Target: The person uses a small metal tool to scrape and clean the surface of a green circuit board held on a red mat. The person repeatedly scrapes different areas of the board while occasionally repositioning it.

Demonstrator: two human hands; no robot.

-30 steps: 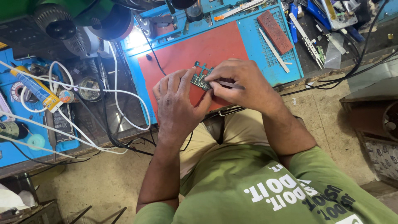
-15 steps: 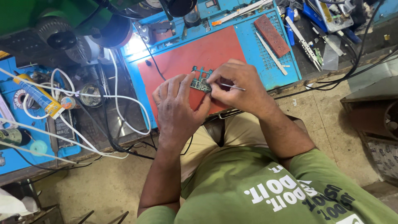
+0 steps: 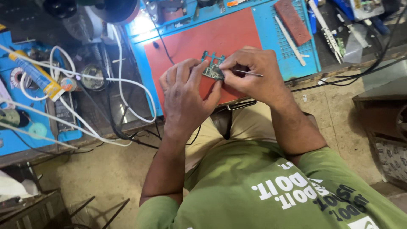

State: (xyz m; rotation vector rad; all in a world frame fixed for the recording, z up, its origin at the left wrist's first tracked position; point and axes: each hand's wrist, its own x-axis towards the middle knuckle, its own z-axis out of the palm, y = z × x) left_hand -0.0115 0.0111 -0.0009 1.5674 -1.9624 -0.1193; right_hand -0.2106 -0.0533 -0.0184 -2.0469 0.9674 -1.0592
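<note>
A small green circuit board [image 3: 212,66] is held over the red work mat [image 3: 186,46] on the blue bench. My left hand [image 3: 184,95] grips the board from below and the left, fingers curled around its edge. My right hand [image 3: 254,74] pinches a thin metal tool [image 3: 250,73], tweezers or a probe, with its tip at the board's right side. Both hands meet at the board, just above my lap.
White cables [image 3: 85,80] loop over the dark bench at left beside a yellow and blue tube [image 3: 36,74]. A red block [image 3: 292,21], a white stick and hand tools [image 3: 328,32] lie on the blue gridded mat at right. Concrete floor lies below.
The view has shifted a little so the hands sit lower and farther right in the frame. Both hands keep their grip on the board and the tool.
</note>
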